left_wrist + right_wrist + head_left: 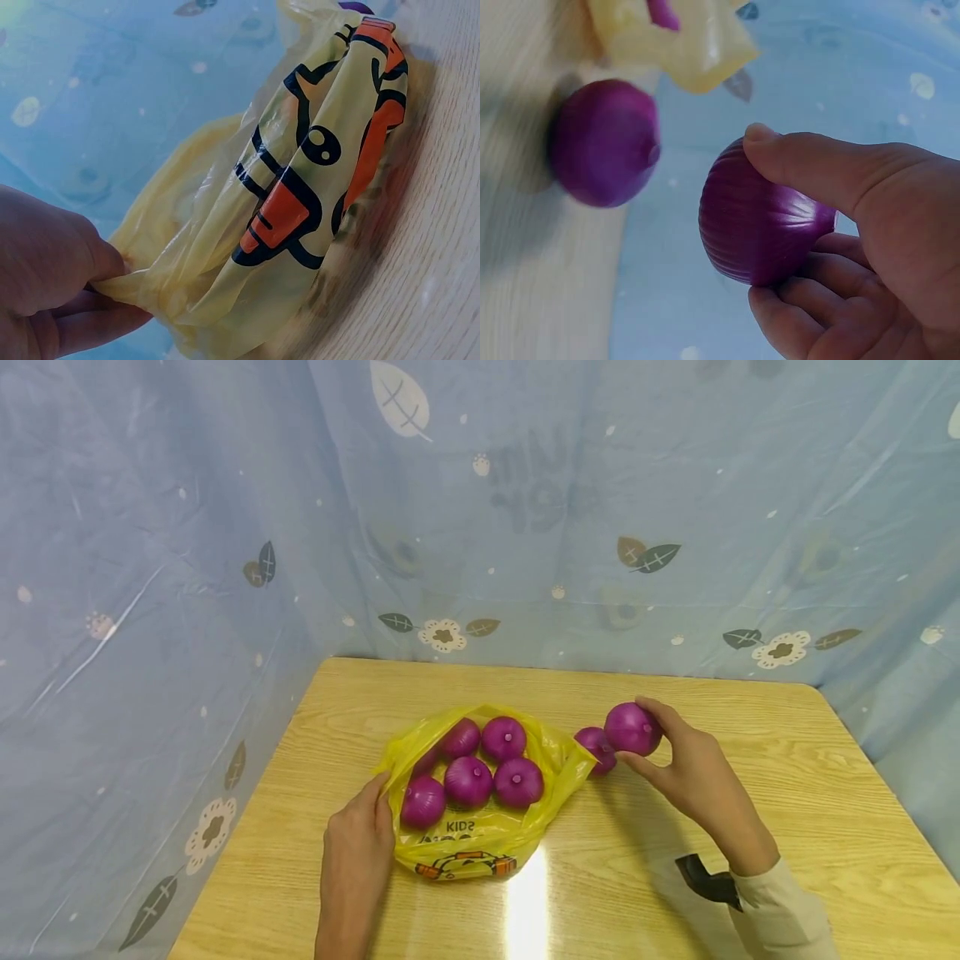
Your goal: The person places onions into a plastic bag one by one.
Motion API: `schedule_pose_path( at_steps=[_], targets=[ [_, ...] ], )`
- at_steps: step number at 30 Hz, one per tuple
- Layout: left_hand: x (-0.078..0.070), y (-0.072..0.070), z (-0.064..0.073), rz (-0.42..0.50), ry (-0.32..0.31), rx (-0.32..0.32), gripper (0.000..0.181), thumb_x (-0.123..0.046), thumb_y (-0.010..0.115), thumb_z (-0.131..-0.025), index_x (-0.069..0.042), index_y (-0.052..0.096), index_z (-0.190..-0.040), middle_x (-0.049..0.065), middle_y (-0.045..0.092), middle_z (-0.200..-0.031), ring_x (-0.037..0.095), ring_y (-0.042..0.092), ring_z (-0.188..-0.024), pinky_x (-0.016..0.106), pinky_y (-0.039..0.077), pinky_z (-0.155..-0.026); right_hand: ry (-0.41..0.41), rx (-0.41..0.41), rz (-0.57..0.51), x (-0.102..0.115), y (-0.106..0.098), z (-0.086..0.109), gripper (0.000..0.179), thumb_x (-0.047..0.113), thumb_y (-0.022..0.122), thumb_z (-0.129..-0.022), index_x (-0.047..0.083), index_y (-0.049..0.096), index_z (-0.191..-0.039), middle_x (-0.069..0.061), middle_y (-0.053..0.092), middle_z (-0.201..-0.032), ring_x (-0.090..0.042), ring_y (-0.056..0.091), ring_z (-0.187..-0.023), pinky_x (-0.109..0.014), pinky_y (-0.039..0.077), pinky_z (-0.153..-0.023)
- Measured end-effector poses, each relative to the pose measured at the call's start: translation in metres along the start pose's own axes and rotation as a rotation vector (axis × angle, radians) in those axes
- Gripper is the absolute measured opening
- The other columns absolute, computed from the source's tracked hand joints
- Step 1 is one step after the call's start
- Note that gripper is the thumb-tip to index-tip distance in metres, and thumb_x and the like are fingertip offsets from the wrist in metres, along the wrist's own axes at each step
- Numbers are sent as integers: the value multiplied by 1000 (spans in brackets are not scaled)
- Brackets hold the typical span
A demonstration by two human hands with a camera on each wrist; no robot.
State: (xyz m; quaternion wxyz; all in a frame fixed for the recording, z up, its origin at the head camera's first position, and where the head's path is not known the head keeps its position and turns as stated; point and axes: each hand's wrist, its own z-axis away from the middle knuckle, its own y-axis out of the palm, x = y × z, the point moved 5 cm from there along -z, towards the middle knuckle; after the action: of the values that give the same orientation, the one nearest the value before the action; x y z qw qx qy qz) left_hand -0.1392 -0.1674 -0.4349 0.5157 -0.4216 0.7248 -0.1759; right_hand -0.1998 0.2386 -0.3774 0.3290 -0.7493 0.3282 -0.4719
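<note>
A yellow plastic bag (480, 839) printed with a cartoon figure lies with its mouth spread, and several purple onions (468, 782) show inside. My left hand (358, 852) pinches the bag's left rim between thumb and fingers; in the left wrist view the left hand (67, 281) has the gathered film in its grip. To the right of the bag, my right hand (690, 768) holds one purple onion (632, 729) raised over the table, thumb on one side and fingertips on the other. Beside the bag's right corner sits another onion (595, 750) on the table, partly covered by the held one.
The wooden table (787, 760) runs back to a blue curtain (525, 527) with leaf and flower prints, which also hangs along the left and right sides. A black strap (707, 881) sits by the right sleeve (783, 910).
</note>
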Motion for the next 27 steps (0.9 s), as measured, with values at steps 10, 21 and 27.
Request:
schedule_pose_path(
  at_steps=[10, 21, 27],
  targets=[
    [-1, 0, 1, 12, 2, 1, 29, 3, 63, -102, 2, 71, -130, 24, 76, -114, 37, 77, -98, 49, 64, -72, -51, 29, -19, 31, 4, -5, 76, 20, 93, -84, 11, 55, -150, -15, 74, -127, -35, 72, -110, -57, 56, -94],
    [0, 0, 2, 5, -6, 0, 28, 2, 63, -103, 2, 71, -130, 24, 77, -114, 38, 77, -98, 49, 64, -72, -94, 138, -104, 60, 30, -7, 73, 20, 90, -87, 13, 55, -151, -10, 76, -119, -24, 71, -93, -39, 62, -77],
    [1, 1, 2, 0, -15, 14, 28, 0, 63, -103, 2, 71, -130, 24, 76, -115, 37, 77, -98, 49, 64, -72, -143, 186, -120, 80, 46, -9, 74, 25, 91, -87, 15, 56, -151, -5, 71, -136, -19, 69, -98, -33, 62, -77]
  ],
)
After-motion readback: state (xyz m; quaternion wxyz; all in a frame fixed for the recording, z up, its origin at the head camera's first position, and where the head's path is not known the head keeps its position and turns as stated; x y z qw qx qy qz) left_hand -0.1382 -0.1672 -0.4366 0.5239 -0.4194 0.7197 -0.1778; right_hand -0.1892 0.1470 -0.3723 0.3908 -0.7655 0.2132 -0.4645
